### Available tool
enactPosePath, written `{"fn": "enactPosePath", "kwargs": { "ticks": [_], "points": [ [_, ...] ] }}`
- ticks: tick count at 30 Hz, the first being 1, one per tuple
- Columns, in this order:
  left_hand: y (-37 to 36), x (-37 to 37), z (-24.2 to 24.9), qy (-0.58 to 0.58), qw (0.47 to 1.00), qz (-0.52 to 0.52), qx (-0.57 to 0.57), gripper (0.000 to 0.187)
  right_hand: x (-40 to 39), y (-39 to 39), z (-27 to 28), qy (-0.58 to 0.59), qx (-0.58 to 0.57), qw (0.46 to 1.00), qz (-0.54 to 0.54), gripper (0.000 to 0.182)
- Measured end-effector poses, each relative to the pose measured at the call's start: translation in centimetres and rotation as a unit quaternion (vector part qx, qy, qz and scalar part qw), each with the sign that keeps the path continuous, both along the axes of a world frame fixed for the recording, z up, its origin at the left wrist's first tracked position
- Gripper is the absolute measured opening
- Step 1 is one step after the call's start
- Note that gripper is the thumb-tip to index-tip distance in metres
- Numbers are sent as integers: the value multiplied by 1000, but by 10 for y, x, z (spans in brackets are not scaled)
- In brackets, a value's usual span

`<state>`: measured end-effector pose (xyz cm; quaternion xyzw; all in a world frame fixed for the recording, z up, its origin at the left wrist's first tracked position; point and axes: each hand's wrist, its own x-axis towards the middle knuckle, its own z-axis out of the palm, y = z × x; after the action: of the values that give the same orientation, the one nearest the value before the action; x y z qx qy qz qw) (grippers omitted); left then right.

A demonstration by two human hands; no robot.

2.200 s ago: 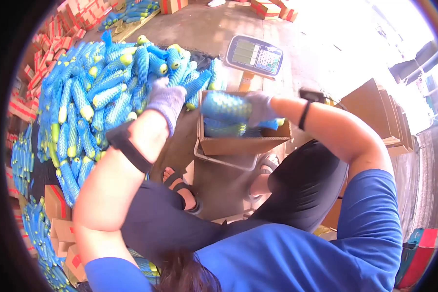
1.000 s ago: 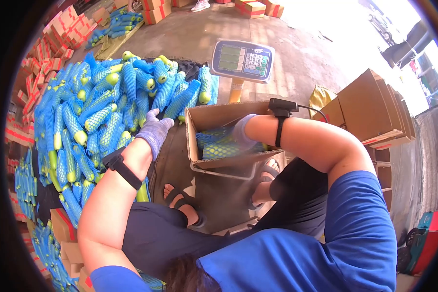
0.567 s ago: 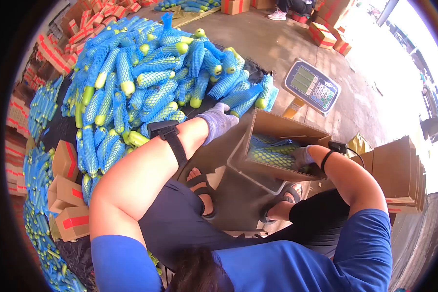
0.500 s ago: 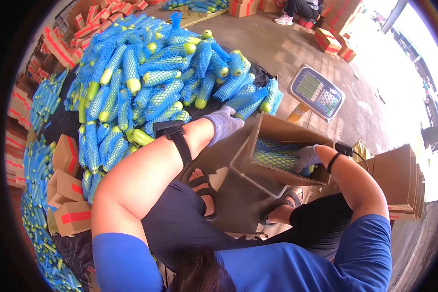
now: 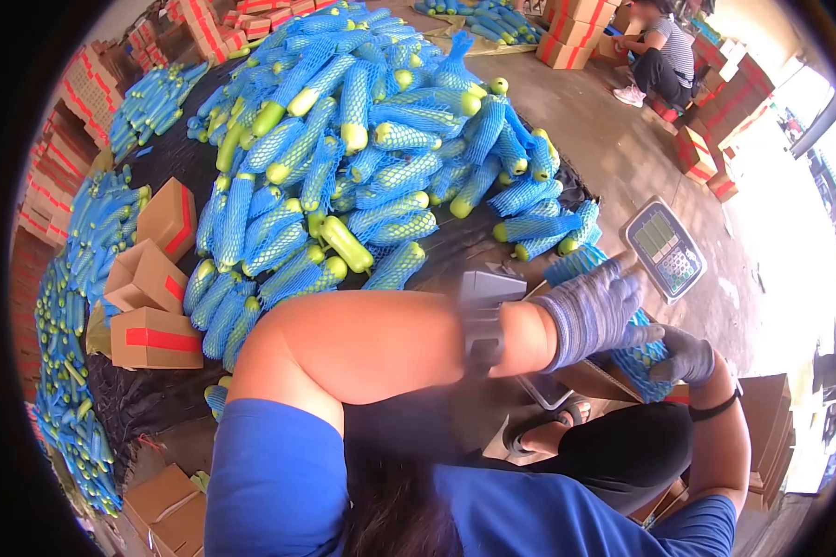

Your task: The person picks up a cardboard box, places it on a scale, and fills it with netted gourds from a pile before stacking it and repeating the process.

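Observation:
My left hand [image 5: 590,314], in a striped grey glove, reaches across above the cardboard box [image 5: 593,381]. Under its palm lies a light green gourd in a blue foam net [image 5: 571,265]; net shows on both sides of the hand, and the fingers lie over it. Close by on the right, my gloved right hand [image 5: 685,357] is closed on the side of another netted gourd [image 5: 639,364], which stands up at the box. My forearm and hands hide most of the box's inside. A large heap of netted gourds [image 5: 390,139] lies on dark sheeting to the left.
A scale display [image 5: 664,249] stands just beyond my hands. Small open cartons [image 5: 158,336] sit left of the heap, and flattened cardboard [image 5: 766,418] leans at my right. A person [image 5: 664,56] crouches by stacked boxes at the back right. One bare gourd [image 5: 346,243] lies on the heap.
My left hand has come from the heap's edge to above the box, with a netted gourd under it. My right hand has risen from inside the box. The view has swung left.

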<state>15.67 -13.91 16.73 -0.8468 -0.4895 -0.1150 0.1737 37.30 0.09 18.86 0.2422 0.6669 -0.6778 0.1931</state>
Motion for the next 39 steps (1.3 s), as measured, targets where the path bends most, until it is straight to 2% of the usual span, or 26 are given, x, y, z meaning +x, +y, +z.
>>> {"fn": "enactPosePath", "kwargs": {
  "ticks": [3,4,5,6,7,8,10,11,12,14,16,18,19,23,25,26,28,29,30,31,32,34,36,37,38,39],
  "points": [
    [-6,-25,18,22,991,53,-121,37,-29,-29,-6,19,-74,997,-24,87],
    [-14,-38,25,36,980,73,-183,29,-31,-33,-11,17,-81,996,-17,87],
    [-34,-59,42,31,973,94,-207,19,-32,-38,-17,68,-46,996,-41,87],
    [-47,-77,35,23,965,129,-227,26,-35,-41,-23,119,-11,991,-65,89],
    [-57,-101,14,5,968,150,-200,37,-38,-41,-26,145,-42,988,-23,86],
    [-68,-120,12,-23,932,231,-278,50,-37,-42,-25,141,-47,989,-19,86],
    [-100,-175,-53,-112,910,319,-242,57,-27,-41,-22,85,54,994,-52,75],
    [-119,-194,-77,-162,864,402,-255,62,-20,-38,-26,85,94,991,-30,66],
    [-143,-216,-112,-190,844,445,-232,58,-12,-37,-31,79,91,992,-27,66],
    [-188,-254,-175,-252,731,569,-278,69,4,-36,-42,28,89,995,-36,76],
    [-231,-282,-229,-266,660,646,-277,76,14,-39,-46,4,75,996,-52,77],
    [-260,-297,-251,-244,637,674,-284,78,17,-35,-52,4,56,994,-89,68],
    [-267,-302,-262,-218,619,698,-288,79,13,-35,-54,2,52,994,-98,73],
    [-247,-306,-274,-197,613,702,-304,78,4,-28,-68,2,56,994,-98,78],
    [-207,-298,-271,-260,617,673,-312,75,0,-25,-74,-10,40,993,-112,78],
    [-192,-297,-284,-298,642,641,-297,72,-2,-23,-76,-19,26,992,-125,78],
    [-152,-289,-302,-304,663,619,-291,78,-8,-23,-78,-23,26,991,-127,78],
    [-131,-285,-300,-320,647,619,-311,77,-8,-22,-80,-25,36,991,-130,78],
    [-118,-285,-328,-304,675,614,-274,76,-9,-21,-82,-29,47,990,-130,78],
    [-103,-286,-341,-283,672,624,-280,76,-10,-20,-83,-33,60,990,-126,78],
    [-87,-286,-338,-244,640,640,-349,77,-11,-19,-83,-32,59,991,-117,78],
    [-80,-286,-353,-203,673,645,-300,81,-10,-18,-84,-42,49,987,-147,79],
    [-83,-287,-347,-206,689,636,-281,83,-7,-19,-87,-48,44,985,-160,78],
    [-89,-288,-344,-207,708,624,-258,85,-8,-19,-84,-61,65,984,-157,84],
    [-95,-289,-348,-206,700,632,-260,85,-8,-20,-82,-73,86,982,-154,90],
    [-101,-291,-353,-211,735,600,-234,87,-8,-21,-82,-73,100,982,-145,90]
  ]
}}
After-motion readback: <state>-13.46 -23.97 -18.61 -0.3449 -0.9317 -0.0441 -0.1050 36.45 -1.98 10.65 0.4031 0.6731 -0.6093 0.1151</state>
